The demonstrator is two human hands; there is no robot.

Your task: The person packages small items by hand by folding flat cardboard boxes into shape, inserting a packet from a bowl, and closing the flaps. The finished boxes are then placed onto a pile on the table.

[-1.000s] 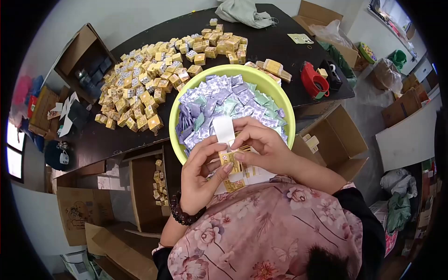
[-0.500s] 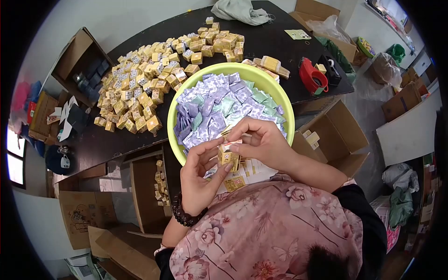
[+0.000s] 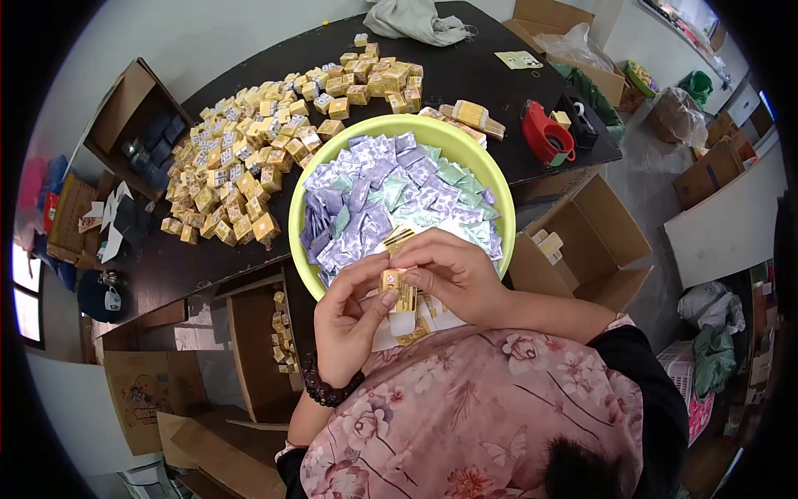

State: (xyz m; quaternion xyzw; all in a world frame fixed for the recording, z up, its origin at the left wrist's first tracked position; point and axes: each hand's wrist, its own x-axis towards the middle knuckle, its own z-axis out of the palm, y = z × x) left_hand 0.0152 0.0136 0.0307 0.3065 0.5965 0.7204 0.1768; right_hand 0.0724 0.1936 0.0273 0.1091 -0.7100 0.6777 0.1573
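My left hand (image 3: 349, 320) and my right hand (image 3: 445, 274) both grip a small yellow carton (image 3: 397, 288), held over my lap at the near rim of a lime-green bowl (image 3: 303, 195). The bowl is full of purple and pale green sachets (image 3: 391, 191). More flat yellow cartons (image 3: 416, 330) lie on white paper under my hands. A beaded bracelet (image 3: 320, 384) is on my left wrist.
A large heap of small yellow boxes (image 3: 258, 145) covers the black table (image 3: 465, 75) beyond the bowl. A red tape dispenser (image 3: 544, 133) stands at the table's right end, a grey cloth (image 3: 411, 18) at the far edge. Open cardboard boxes (image 3: 582, 241) stand on the floor around.
The white strip I held above the carton is gone from sight. The carton's flap has been folded down, and both hands have stayed close around it.
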